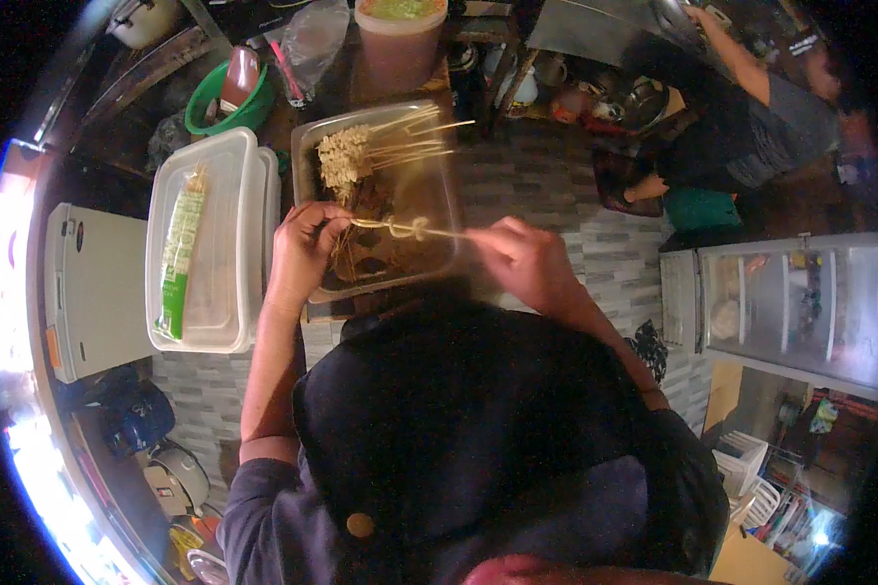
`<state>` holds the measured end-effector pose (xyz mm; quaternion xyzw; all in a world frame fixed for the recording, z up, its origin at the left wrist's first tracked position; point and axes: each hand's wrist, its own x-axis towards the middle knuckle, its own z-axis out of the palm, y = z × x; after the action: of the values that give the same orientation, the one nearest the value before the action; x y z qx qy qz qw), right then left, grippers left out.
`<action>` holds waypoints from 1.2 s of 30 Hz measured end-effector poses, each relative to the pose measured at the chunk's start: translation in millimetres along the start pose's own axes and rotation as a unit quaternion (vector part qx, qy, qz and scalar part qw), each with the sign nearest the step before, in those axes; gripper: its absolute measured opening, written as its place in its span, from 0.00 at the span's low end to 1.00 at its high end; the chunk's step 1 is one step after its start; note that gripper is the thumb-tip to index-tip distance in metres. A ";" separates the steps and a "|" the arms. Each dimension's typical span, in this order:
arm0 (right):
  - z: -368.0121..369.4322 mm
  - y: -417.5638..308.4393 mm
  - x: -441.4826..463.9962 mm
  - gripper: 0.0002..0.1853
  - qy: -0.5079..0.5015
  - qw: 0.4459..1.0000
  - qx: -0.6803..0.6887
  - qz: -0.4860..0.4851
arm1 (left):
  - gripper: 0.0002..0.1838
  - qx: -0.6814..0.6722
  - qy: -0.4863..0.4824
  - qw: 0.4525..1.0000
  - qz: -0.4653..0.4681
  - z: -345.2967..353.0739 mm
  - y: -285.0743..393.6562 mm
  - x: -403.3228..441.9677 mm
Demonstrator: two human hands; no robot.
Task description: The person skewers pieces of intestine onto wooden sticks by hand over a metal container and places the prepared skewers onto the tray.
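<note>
Over the near part of a clear rectangular tray (447, 263), my left hand (310, 234) pinches a pale, folded strip of food (407, 228) at its left end. A thin wooden skewer (441, 232) runs through the strip, and my right hand (529, 255) has its fingers closed on the skewer's right end, slightly blurred. Finished skewers with bunched pale food (343, 158) lie at the back of the tray, their bare sticks pointing right. Brown liquid or pieces show in the tray's bottom, partly hidden under my hands.
Left of the tray are stacked plastic containers (226, 292) with a green-and-white skewer packet (181, 258) on top. Behind stand a green basin (205, 115) and a tub (398, 54). Another person (785, 136) is at the upper right, above an open refrigerator (795, 302).
</note>
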<state>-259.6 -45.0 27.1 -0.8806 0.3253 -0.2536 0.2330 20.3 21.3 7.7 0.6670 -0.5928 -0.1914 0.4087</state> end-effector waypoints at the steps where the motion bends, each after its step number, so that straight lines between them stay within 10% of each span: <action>1: -1.8 0.4 0.2 0.11 -0.012 1.000 0.015 0.009 | 0.03 -0.015 -0.014 1.000 -0.003 -0.7 1.0 -0.9; 10: -1.1 33.7 6.2 0.07 -0.118 0.984 0.131 0.026 | 0.03 -0.252 -0.306 0.911 -0.116 -10.6 -25.3 4.5; 17: 29.0 55.8 -4.2 0.09 -0.163 0.933 0.300 0.117 | 0.04 -0.356 -0.268 0.884 -0.139 -2.8 -31.5 -2.5; 36: 12.0 41.9 6.9 0.08 -0.133 0.964 0.214 0.085 | 0.06 -0.302 -0.316 0.895 -0.087 12.7 -20.6 12.2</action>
<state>-267.0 -75.3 -4.1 -0.8052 0.3035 -0.1769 0.4778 26.8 4.9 -12.9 0.4648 -0.5444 -0.5964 0.3632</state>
